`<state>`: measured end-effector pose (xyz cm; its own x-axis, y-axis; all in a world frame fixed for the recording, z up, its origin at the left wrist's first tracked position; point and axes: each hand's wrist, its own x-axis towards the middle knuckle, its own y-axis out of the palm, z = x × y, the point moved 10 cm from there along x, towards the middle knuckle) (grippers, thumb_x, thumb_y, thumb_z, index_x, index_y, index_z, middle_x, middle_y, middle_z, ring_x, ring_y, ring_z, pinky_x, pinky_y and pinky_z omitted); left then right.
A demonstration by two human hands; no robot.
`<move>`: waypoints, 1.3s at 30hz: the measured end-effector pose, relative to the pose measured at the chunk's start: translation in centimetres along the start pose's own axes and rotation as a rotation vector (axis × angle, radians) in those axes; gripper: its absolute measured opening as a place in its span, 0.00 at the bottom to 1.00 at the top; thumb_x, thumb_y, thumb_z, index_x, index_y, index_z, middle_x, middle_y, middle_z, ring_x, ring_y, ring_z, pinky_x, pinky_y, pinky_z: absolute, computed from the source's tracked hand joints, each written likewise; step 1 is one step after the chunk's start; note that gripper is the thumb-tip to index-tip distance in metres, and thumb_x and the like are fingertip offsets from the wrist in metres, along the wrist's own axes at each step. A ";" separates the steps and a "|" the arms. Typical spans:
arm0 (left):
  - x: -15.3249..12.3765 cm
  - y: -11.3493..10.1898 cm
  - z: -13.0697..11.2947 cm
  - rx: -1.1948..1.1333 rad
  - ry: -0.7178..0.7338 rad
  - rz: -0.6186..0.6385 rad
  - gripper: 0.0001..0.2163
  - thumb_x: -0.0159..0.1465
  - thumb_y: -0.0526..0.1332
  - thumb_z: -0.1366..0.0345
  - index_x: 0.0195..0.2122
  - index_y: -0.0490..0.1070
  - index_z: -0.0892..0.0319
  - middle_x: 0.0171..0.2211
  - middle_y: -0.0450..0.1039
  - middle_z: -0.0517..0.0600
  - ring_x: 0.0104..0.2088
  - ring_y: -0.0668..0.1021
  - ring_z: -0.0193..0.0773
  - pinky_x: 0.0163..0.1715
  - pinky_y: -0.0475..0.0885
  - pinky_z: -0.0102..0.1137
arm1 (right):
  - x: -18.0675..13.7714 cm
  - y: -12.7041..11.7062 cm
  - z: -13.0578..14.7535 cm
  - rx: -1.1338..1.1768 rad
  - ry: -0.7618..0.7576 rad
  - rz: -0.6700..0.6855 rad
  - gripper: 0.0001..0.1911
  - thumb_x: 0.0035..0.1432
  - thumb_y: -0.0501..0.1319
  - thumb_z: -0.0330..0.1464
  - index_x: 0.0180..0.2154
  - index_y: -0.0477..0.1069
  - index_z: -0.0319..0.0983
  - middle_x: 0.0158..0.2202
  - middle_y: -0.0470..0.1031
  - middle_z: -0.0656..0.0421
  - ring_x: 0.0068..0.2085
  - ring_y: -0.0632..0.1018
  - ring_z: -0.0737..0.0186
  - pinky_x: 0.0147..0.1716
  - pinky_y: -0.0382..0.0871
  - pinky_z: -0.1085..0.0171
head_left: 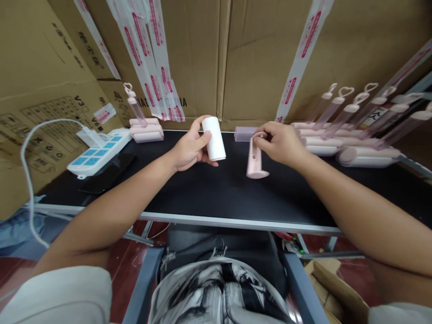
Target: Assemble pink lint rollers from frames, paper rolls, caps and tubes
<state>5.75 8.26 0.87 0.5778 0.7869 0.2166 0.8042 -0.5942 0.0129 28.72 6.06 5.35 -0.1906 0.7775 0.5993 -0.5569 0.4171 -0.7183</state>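
Observation:
A plain white roll (214, 139) is gripped in my left hand (193, 146), tilted slightly above the black tabletop. My right hand (281, 141) pinches the upper end of a pink plastic holder (254, 157), which hangs with its curved end downward, a small hole in its face. Just behind the holder, a translucent lilac plastic piece (243, 134) lies on the table near the cardboard. The roll and the holder are apart from each other.
Several pink assembled units with heart-topped clear tubes (367, 155) stand at right; another such unit (146, 130) stands back left. A white power strip (99, 153) with a cable and a dark phone-like slab (107, 173) lie left. Cardboard walls (256, 58) enclose the black table (202, 193).

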 end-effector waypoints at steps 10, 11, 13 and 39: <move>-0.3 1.5 0.7 -0.032 -0.026 -0.010 0.39 0.66 0.73 0.45 0.72 0.54 0.40 0.46 0.73 0.47 0.39 0.84 0.43 0.36 0.87 0.43 | -1.7 1.5 3.3 0.399 0.019 -0.055 0.12 0.52 0.66 0.33 0.31 0.62 0.45 0.37 0.85 0.56 0.35 0.81 0.56 0.36 0.70 0.60; -0.3 1.6 0.7 -0.033 -0.030 -0.007 0.39 0.66 0.73 0.45 0.72 0.54 0.40 0.46 0.73 0.47 0.39 0.84 0.43 0.36 0.87 0.43 | -1.7 1.4 3.4 0.399 0.021 -0.052 0.12 0.52 0.66 0.33 0.32 0.62 0.45 0.35 0.84 0.58 0.34 0.80 0.56 0.35 0.69 0.60; -0.4 1.9 0.7 -0.032 -0.033 -0.004 0.39 0.66 0.73 0.45 0.72 0.55 0.41 0.47 0.73 0.48 0.40 0.84 0.43 0.37 0.87 0.42 | -1.7 1.3 3.3 0.383 0.032 -0.057 0.09 0.52 0.66 0.32 0.34 0.65 0.44 0.29 0.79 0.62 0.29 0.76 0.60 0.33 0.66 0.61; -0.9 4.1 1.2 0.171 -0.092 0.151 0.38 0.70 0.64 0.37 0.75 0.51 0.43 0.38 0.72 0.47 0.27 0.78 0.37 0.23 0.76 0.31 | -2.0 4.6 3.0 0.503 0.231 0.042 0.30 0.69 0.60 0.60 0.29 0.67 0.42 0.26 0.68 0.62 0.29 0.67 0.64 0.30 0.60 0.63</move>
<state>8.64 5.30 -0.41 0.6975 0.7075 0.1137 0.7148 -0.6759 -0.1797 24.15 5.05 1.96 -0.0707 0.8952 0.4400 -0.8810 0.1509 -0.4485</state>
